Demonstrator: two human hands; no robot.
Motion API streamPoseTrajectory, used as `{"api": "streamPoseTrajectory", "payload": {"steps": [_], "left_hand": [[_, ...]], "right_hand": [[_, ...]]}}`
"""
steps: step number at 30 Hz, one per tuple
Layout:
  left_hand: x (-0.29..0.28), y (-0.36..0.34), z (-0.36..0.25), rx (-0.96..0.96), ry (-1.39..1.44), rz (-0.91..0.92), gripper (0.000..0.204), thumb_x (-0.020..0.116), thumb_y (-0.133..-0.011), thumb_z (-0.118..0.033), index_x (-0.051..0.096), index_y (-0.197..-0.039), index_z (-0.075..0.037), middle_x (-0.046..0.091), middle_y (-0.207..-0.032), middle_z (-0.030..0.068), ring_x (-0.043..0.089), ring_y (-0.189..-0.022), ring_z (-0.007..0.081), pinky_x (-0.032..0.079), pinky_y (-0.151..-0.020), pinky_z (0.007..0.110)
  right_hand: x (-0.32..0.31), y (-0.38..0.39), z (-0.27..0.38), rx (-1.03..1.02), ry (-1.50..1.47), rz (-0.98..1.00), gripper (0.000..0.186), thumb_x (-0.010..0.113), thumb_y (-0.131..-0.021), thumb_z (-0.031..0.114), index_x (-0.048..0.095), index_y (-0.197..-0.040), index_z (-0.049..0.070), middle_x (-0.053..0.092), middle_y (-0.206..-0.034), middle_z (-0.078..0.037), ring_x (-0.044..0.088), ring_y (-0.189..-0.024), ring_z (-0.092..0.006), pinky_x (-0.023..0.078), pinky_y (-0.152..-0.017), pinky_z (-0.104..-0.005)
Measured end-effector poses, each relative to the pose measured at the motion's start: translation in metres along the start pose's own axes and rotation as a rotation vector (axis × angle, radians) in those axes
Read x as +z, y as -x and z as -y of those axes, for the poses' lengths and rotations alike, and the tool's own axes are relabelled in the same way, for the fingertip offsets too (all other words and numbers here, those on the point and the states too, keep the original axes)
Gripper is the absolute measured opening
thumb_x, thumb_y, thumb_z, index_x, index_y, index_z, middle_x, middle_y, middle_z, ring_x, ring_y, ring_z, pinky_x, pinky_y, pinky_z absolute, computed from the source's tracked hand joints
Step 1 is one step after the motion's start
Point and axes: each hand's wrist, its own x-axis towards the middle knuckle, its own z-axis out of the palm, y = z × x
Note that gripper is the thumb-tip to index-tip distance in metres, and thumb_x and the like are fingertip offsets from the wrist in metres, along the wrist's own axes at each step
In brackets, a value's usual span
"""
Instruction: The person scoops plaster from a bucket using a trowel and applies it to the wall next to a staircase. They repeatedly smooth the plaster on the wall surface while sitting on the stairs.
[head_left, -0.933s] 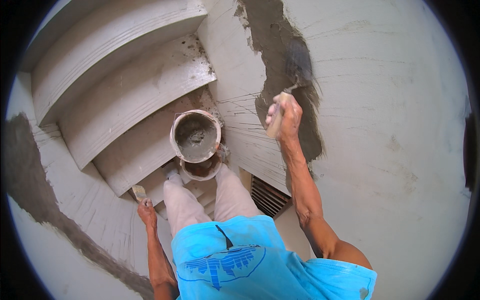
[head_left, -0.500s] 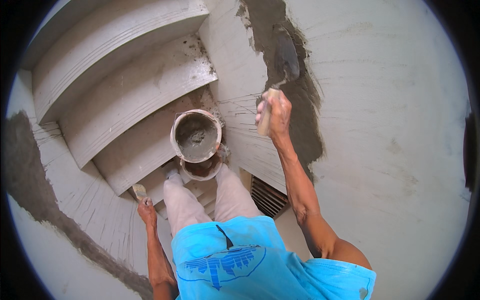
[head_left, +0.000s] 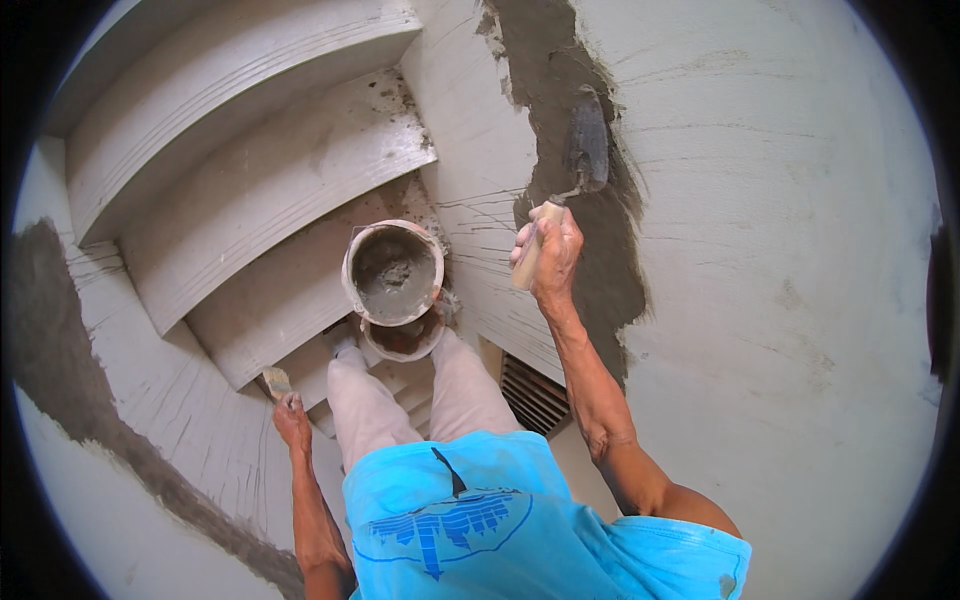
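Note:
My right hand is closed around the pale handle of a trowel. The trowel's blade lies against a band of wet grey mortar that runs down the wall on the right. Low on the left, my left hand grips a paintbrush by its handle, bristles pointing up and away from me. In front of my legs stands a bucket part filled with grey mortar. Beneath it a second bucket shows in part, with something reddish-brown inside.
Curved pale stair steps rise on the left and ahead. Another dark mortar band runs along the left wall. A slatted vent sits low beside my right leg. The pale wall spreads to the right.
The trowel has slid a little down the mortar band toward me, its blade turning more upright. My right hand has moved down with it. My left hand and the paintbrush stay almost in place.

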Motion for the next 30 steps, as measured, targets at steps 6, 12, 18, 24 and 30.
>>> {"api": "streamPoseTrajectory", "payload": {"steps": [6,12,18,24,30], "left_hand": [[0.004,-0.001,0.012,0.000,-0.001,0.023,0.037,0.059,-0.095,-0.031,0.070,-0.099,0.005,0.069,-0.083,0.0165,0.065,-0.078,0.0253,0.050,-0.075,0.038],[0.001,-0.002,0.008,-0.007,-0.002,-0.018,0.036,0.061,-0.094,-0.030,0.070,-0.097,0.005,0.069,-0.082,0.0166,0.065,-0.077,0.0250,0.050,-0.074,0.038],[0.000,-0.002,0.004,-0.030,-0.021,0.010,0.033,0.060,-0.094,-0.027,0.069,-0.095,0.004,0.068,-0.081,0.0184,0.065,-0.076,0.0285,0.050,-0.073,0.041],[0.000,-0.002,-0.005,0.004,0.039,-0.008,0.031,0.057,-0.093,-0.026,0.069,-0.094,0.003,0.067,-0.081,0.0207,0.065,-0.076,0.0351,0.050,-0.073,0.043],[-0.001,-0.001,-0.008,-0.028,-0.013,0.002,0.033,0.057,-0.093,-0.027,0.069,-0.094,0.003,0.067,-0.081,0.0204,0.065,-0.076,0.0341,0.050,-0.073,0.044]], "right_hand": [[-0.006,-0.022,0.002,-0.036,0.061,0.027,0.028,0.051,-0.097,0.029,0.053,-0.102,0.002,0.057,-0.068,-0.008,0.056,-0.048,-0.0165,0.047,-0.042,-0.0310],[-0.024,0.009,0.007,-0.006,-0.043,-0.027,0.026,0.049,-0.096,0.028,0.054,-0.102,0.003,0.057,-0.069,-0.009,0.056,-0.049,-0.0168,0.046,-0.041,-0.0313],[-0.008,-0.001,0.023,0.048,-0.014,0.048,0.025,0.048,-0.094,0.024,0.054,-0.101,0.000,0.057,-0.068,-0.010,0.057,-0.047,-0.0168,0.047,-0.040,-0.0311],[-0.018,-0.015,0.018,0.025,-0.122,0.027,0.025,0.048,-0.095,0.025,0.054,-0.100,0.001,0.057,-0.067,-0.010,0.056,-0.047,-0.0169,0.047,-0.039,-0.0314],[-0.034,0.032,0.009,0.021,-0.159,0.007,0.032,0.050,-0.094,0.031,0.053,-0.103,0.001,0.057,-0.068,-0.010,0.056,-0.048,-0.0183,0.048,-0.040,-0.0319]]}}
